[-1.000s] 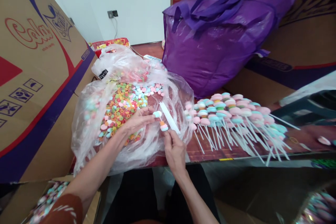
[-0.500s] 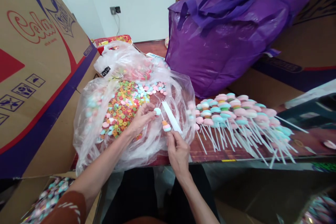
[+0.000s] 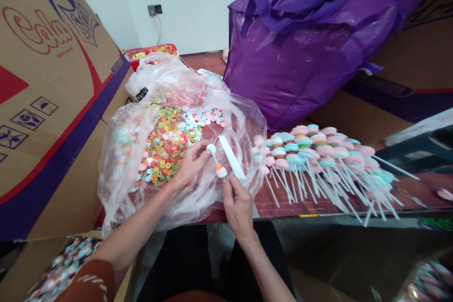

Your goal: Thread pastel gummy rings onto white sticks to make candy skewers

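Between thumb and fingers, my left hand [image 3: 193,163] pinches a pale blue candy [image 3: 211,148] at the tip of a white stick. My right hand [image 3: 238,200] is closed on the lower end of that candy skewer [image 3: 221,171], which carries pink, white and orange pieces just above the fingers. Beneath both hands spreads a clear plastic bag [image 3: 198,207]. On it lie many ring-shaped gummies [image 3: 166,146] in green, orange and red, with pastel candies [image 3: 212,115] behind them. A bundle of white sticks [image 3: 231,156] rests right of the skewer.
Finished-looking candy skewers [image 3: 318,151] are piled on the table at right, sticks toward me. A large purple bag [image 3: 300,52] stands behind them. Tall cardboard boxes [image 3: 53,104] flank the left side. Below the table edge, an open box of wrapped candies [image 3: 67,269] sits at left.
The right hand has shifted slightly left with the skewer. The pale blue candy, apart from the stick before, now meets its tip.
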{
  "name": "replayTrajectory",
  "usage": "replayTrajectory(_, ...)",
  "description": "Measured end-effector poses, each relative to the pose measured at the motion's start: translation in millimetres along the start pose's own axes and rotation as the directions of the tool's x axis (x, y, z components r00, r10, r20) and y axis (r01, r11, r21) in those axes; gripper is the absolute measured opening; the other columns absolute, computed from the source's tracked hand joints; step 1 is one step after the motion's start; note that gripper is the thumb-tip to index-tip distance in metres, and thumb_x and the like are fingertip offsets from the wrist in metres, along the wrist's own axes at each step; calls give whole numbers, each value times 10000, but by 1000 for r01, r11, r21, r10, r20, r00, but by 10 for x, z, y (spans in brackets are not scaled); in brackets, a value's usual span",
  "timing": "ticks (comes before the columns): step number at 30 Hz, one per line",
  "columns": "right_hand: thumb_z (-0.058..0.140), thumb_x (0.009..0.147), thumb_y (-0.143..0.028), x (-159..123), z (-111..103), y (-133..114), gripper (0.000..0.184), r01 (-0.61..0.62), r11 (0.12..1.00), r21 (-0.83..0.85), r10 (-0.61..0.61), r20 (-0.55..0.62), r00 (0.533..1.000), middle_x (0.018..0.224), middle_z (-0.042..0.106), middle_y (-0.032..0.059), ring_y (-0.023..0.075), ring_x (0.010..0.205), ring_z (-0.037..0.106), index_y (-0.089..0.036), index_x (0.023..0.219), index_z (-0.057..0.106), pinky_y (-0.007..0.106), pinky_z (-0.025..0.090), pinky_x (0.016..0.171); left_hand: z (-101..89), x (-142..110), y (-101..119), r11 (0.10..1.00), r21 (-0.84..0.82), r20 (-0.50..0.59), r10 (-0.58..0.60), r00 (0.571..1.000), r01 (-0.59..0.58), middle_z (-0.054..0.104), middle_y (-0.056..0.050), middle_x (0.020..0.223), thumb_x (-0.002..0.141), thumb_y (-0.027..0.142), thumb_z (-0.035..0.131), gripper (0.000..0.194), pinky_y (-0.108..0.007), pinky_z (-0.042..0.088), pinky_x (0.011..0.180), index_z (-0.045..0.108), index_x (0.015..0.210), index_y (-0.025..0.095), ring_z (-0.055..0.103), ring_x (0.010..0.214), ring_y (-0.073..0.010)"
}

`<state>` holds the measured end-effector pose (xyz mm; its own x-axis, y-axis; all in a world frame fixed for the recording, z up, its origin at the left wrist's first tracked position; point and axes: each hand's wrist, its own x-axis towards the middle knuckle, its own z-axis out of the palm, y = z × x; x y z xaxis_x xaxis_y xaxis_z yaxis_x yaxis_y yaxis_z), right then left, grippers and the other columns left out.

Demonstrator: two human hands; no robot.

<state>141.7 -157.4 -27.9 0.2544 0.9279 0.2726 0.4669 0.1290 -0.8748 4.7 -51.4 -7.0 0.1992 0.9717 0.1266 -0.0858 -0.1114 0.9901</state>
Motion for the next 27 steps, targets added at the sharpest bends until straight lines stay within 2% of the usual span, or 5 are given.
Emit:
replayTrajectory(5, 461, 980, -348, 9, -5, -1, 316, -9, 1000, -27, 9, 2, 1000, 550, 392, -65, 97, 485, 354, -178, 757, 607, 232, 291, 501, 34, -87, -31, 936, 326, -60, 162, 985, -134, 695, -81, 1071, 924, 253, 584, 236, -291, 502, 850, 684, 1118, 163, 638, 931, -172)
replayTrajectory(12, 463, 965, -344, 37, -22, -2, 332, -5, 998, -62, 5, 4, 1000, 530, 364, -70, 96, 477, 339, -192, 678, 532, 234, 289, 506, 82, -179, -75, 737, 602, 37, 357, 933, -306, 683, -79, 1041, 918, 138, 523, 281, -301, 507, 864, 694, 1135, 185, 630, 944, -176)
replayTrajectory(18, 452, 969, -347, 37, -12, 9, 332, -12, 998, -64, 13, 17, 1000, 538, 388, -60, 104, 485, 356, -197, 682, 529, 243, 292, 509, 160, -266, -33, 778, 585, 82, 223, 971, -228, 640, -69, 959, 914, 155, 511, 313, -289, 484, 789, 720, 1141, 204, 595, 841, -177)
replayTrajectory(23, 453, 955, -351, 57, 9, 28, 321, -60, 997, -46, 58, -28, 998, 527, 393, -58, 112, 484, 339, -202, 682, 530, 253, 279, 497, 231, -382, 85, 832, 514, 207, 114, 972, -207, 656, -89, 1009, 946, 199, 481, 322, -301, 476, 812, 729, 1150, 224, 603, 903, -204)
replayTrajectory(27, 460, 958, -399, 76, 14, 37, 345, -124, 992, 6, 125, -58, 991, 563, 435, -48, 114, 518, 372, -194, 694, 546, 244, 307, 515, 114, -151, 168, 836, 516, 187, 102, 977, -186, 707, -81, 1052, 931, 195, 496, 314, -330, 468, 883, 742, 1126, 213, 628, 926, -225)
